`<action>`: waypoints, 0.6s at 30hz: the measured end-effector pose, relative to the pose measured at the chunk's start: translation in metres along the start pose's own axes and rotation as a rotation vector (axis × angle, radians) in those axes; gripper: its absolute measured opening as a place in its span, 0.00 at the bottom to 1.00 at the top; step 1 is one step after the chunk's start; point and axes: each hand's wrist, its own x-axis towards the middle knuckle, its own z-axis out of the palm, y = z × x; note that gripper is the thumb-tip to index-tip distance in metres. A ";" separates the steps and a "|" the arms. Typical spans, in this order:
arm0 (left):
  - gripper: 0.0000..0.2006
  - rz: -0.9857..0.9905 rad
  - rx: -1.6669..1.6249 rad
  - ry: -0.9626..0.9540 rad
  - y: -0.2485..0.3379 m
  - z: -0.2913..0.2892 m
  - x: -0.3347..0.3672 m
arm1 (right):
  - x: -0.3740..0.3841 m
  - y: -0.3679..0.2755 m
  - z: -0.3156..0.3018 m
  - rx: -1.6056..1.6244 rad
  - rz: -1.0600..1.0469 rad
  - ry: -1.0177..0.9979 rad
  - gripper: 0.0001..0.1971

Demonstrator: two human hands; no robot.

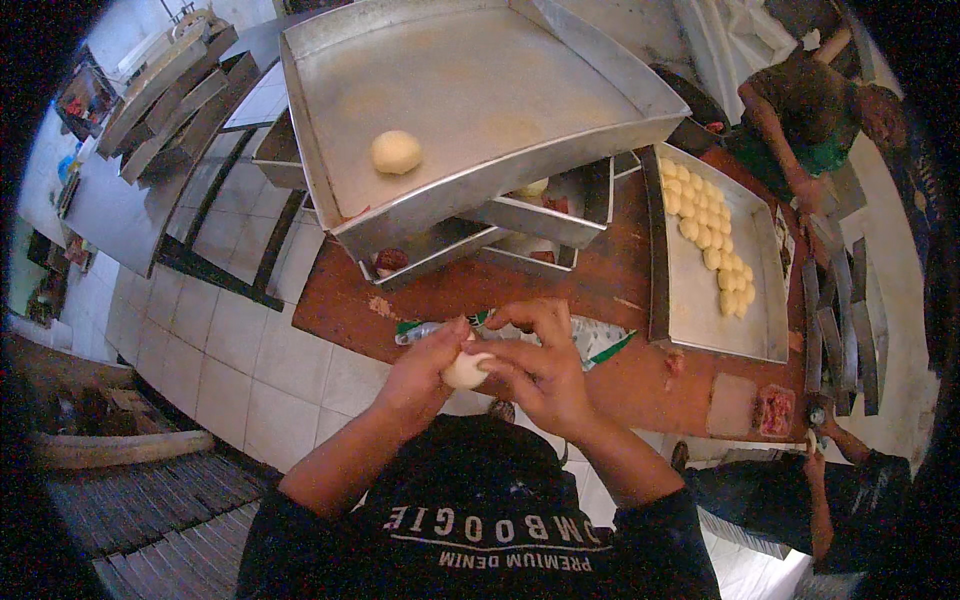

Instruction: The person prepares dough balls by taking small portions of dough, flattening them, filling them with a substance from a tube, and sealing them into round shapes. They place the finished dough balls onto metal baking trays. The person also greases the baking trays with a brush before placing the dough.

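Observation:
A pale ball of dough (467, 371) is held between both my hands, just over the near edge of the reddish-brown table (400, 315). My left hand (432, 362) wraps its fingers and thumb about the ball's left side. From the right, my right hand (540, 370) pinches the dough with thumb and fingertips, its forefinger arched above. Beyond my hands a large metal tray (440, 90) rests on a stack of others, tilted, with one round dough ball (397, 152) near its left corner. Under my hands lies a green and white plastic packet (600, 338), partly covered.
On the right, another metal tray (690, 320) carries rows of dough balls (700, 210). A container of red filling (775, 410) stands at the table's right corner. Two people (810, 110) work at the right. More trays (190, 110) stack up at the far left.

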 end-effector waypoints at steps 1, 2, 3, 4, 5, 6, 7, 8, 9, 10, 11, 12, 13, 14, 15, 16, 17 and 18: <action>0.17 0.009 0.145 0.006 0.002 0.005 -0.001 | -0.002 0.007 0.002 0.039 0.043 -0.007 0.07; 0.17 0.018 0.291 0.013 0.006 0.012 -0.006 | -0.002 0.014 0.004 0.256 0.168 -0.008 0.08; 0.17 0.028 0.436 0.019 0.008 0.017 -0.007 | -0.003 0.020 0.006 0.473 0.292 -0.007 0.09; 0.18 0.091 0.517 0.002 0.006 0.019 -0.007 | -0.003 0.023 0.008 0.694 0.414 -0.010 0.10; 0.19 0.154 0.599 -0.016 0.004 0.020 -0.007 | -0.003 0.022 0.010 0.704 0.429 -0.005 0.11; 0.20 0.218 0.680 -0.033 0.001 0.019 -0.006 | -0.005 0.021 0.013 0.714 0.445 0.000 0.12; 0.22 0.145 0.479 -0.036 0.000 0.014 -0.002 | -0.007 0.019 0.015 0.722 0.457 0.004 0.13; 0.23 0.076 0.278 -0.031 -0.001 0.004 0.003 | -0.006 0.011 0.013 0.464 0.323 0.009 0.13; 0.25 0.009 0.076 -0.028 0.002 -0.004 0.005 | -0.005 -0.004 0.008 0.206 0.186 0.016 0.12; 0.26 -0.030 0.236 -0.096 0.012 -0.006 0.001 | -0.004 -0.016 0.003 -0.056 0.047 0.027 0.12; 0.27 -0.075 0.401 -0.166 0.026 -0.005 -0.005 | -0.006 -0.021 -0.004 -0.203 -0.090 0.008 0.16; 0.28 -0.119 0.566 -0.235 0.035 -0.006 -0.009 | -0.008 -0.020 -0.005 -0.147 -0.138 -0.014 0.15; 0.31 -0.078 0.811 -0.253 0.037 -0.009 -0.011 | -0.011 -0.018 -0.003 -0.088 -0.187 -0.038 0.14; 0.33 0.010 0.763 -0.318 0.037 -0.005 -0.011 | -0.013 -0.018 -0.001 -0.030 -0.235 -0.062 0.13; 0.36 0.099 0.714 -0.383 0.036 0.005 -0.010 | -0.014 -0.022 0.002 0.064 -0.194 -0.115 0.11; 0.39 0.187 0.664 -0.451 0.035 0.013 -0.008 | -0.015 -0.026 0.006 0.155 -0.152 -0.165 0.09; 0.42 0.104 0.433 -0.468 0.038 0.018 -0.005 | -0.015 -0.028 0.007 0.245 -0.110 -0.215 0.07; 0.45 0.019 0.201 -0.482 0.041 0.023 0.000 | -0.013 -0.030 0.005 0.269 -0.070 -0.238 0.06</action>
